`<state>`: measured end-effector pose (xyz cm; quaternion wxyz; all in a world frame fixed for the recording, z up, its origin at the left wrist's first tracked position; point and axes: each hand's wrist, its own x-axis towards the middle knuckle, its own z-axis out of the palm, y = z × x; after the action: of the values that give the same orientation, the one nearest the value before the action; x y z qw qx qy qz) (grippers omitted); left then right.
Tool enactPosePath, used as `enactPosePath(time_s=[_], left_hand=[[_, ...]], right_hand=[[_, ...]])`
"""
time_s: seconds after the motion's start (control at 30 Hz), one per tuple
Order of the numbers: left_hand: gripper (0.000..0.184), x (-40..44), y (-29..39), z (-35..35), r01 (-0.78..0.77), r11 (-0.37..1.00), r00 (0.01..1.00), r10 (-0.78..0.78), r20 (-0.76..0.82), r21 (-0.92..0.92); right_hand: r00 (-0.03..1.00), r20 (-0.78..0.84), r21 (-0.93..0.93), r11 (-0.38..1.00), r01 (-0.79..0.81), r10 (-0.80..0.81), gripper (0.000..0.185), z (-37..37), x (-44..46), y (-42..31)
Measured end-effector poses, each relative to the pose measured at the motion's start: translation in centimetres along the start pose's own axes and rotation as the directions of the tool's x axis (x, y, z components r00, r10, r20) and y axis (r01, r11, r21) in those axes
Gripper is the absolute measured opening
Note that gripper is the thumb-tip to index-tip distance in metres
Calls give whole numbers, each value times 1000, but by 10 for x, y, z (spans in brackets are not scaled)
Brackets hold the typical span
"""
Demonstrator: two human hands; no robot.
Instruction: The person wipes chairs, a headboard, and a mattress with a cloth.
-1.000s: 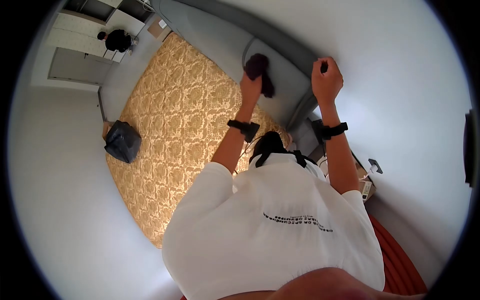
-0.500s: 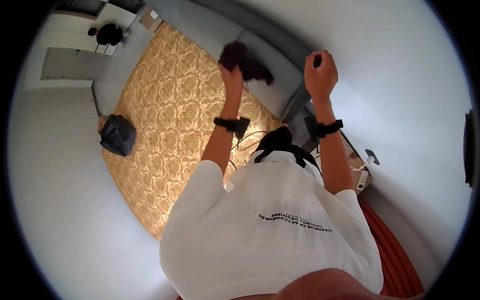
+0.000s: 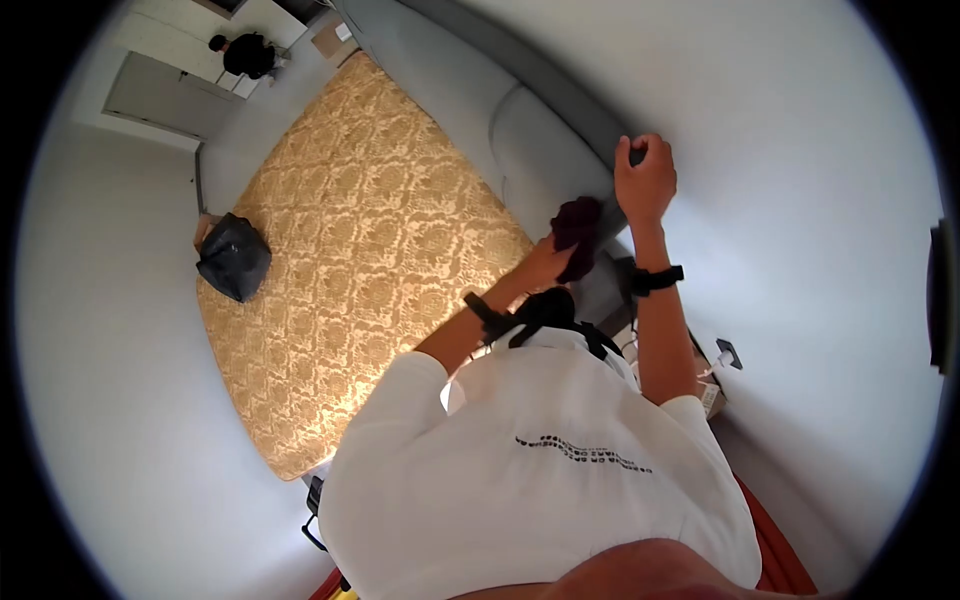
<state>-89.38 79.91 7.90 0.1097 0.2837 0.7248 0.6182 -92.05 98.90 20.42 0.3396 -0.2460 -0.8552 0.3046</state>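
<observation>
My left hand (image 3: 545, 262) is closed on a dark maroon cloth (image 3: 576, 228), which is bunched up and hangs by the near end of the grey sofa (image 3: 470, 125). Higher and to the right, my right hand (image 3: 645, 180) is curled into a fist beside the wall, by the sofa's backrest. Something dark shows inside its curled fingers, too small to make out. Both wrists wear black straps with a small device.
A gold-patterned covering (image 3: 370, 240) spreads alongside the sofa. On its left edge rests a black bag (image 3: 235, 260). A wall socket with a plug (image 3: 729, 354) is at the right. Far off at upper left is another person (image 3: 250, 56), near a cardboard box (image 3: 334, 40).
My left hand has drawn the maroon cloth off the sofa seat, toward my body and to the right; it is now more bunched. My right hand has dropped slightly. The view has shifted a little.
</observation>
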Motion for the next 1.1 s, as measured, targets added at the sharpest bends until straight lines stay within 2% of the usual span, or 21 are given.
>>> enactPosePath(time_s=[0.03, 0.07, 0.13, 0.2, 0.27, 0.33, 0.37, 0.43, 0.47, 0.5, 0.53, 0.57, 0.7, 0.8, 0.83, 0.87, 0.9, 0.97, 1.03, 1.07, 1.1], left_hand=[[48, -6, -9, -15, 201, 979, 966, -201, 161, 16], [49, -6, -21, -28, 380, 922, 869, -382, 314, 70], [45, 5, -54, -46, 285, 954, 941, -296, 162, 91], [43, 34, -33, -62, 427, 894, 904, -418, -90, 132], [48, 63, 3, -67, 320, 947, 930, -310, -200, 21], [56, 88, 45, -71, 22, 993, 983, -42, -177, -114], [56, 102, 54, -71, 31, 993, 986, -49, -159, -115], [64, 120, 61, -71, -60, 990, 994, 48, -97, -130], [64, 119, 61, -64, -44, 992, 997, 36, -68, -122], [68, 117, 60, -50, -135, 933, 984, 165, -63, 335], [73, 113, 59, -36, -203, 669, 958, 286, 5, 715], [80, 103, 62, -21, -210, 695, 954, 300, -11, 688], [81, 72, 64, -2, -158, 643, 961, 276, -34, 749], [84, 44, 48, -3, -106, 729, 977, 204, -67, 676], [80, 33, 43, 0, 91, 729, 988, 16, -150, 678], [77, 26, 40, 0, 284, 692, 957, -167, -235, 664], [77, 20, 36, -3, 283, 694, 957, -164, -238, 662], [67, 11, 34, -12, 519, 794, 853, -504, -133, 317], [73, 12, 32, -25, 727, 686, 683, -722, 112, -16], [81, 13, 31, -32, 816, 557, 577, -773, 263, -154], [81, 17, 26, -41, 818, 556, 575, -774, 264, -148]], right_hand=[[999, -23, 20, 999, 33, -32, 21, 0, -2, 3], [999, -24, 8, 999, 36, -36, 21, -1, -2, 3], [1000, 3, 28, 999, 29, -29, 21, -2, -2, 2], [999, 43, 14, 1000, 5, -6, 24, -4, 4, 2], [993, 116, 5, 999, 39, -39, 30, -7, 10, 6], [992, 127, 13, 1000, 21, -22, 33, -6, 14, 12], [990, 138, 33, 999, 13, -18, 36, -4, 14, 14], [993, 118, 50, 999, -15, 9, 37, -5, 12, 13], [995, 103, 72, 997, -21, 13, 38, -5, 10, 12], [994, 97, 73, 996, -52, 45, 38, -5, 10, 12], [995, 89, 79, 996, -42, 35, 39, -4, 10, 13], [996, 81, 82, 996, -28, 22, 39, -3, 9, 13], [996, 72, 95, 994, -61, 54, 38, 0, 8, 13], [999, 34, 88, 996, -33, 30, 34, 3, 2, 14], [1000, 13, 87, 996, -29, 28, 33, 3, 1, 13], [1000, -9, 87, 996, -22, 23, 32, 3, 2, 12], [1000, -10, 87, 996, -17, 18, 32, 3, 3, 11], [996, 43, 23, 997, -79, 78, 35, -1, 3, 8], [997, 9, 15, 997, -77, 77, 33, 0, 2, 5], [997, -8, -1, 997, -79, 79, 32, 1, 1, 5], [996, -9, 0, 996, -85, 85, 32, 2, 0, 6]])
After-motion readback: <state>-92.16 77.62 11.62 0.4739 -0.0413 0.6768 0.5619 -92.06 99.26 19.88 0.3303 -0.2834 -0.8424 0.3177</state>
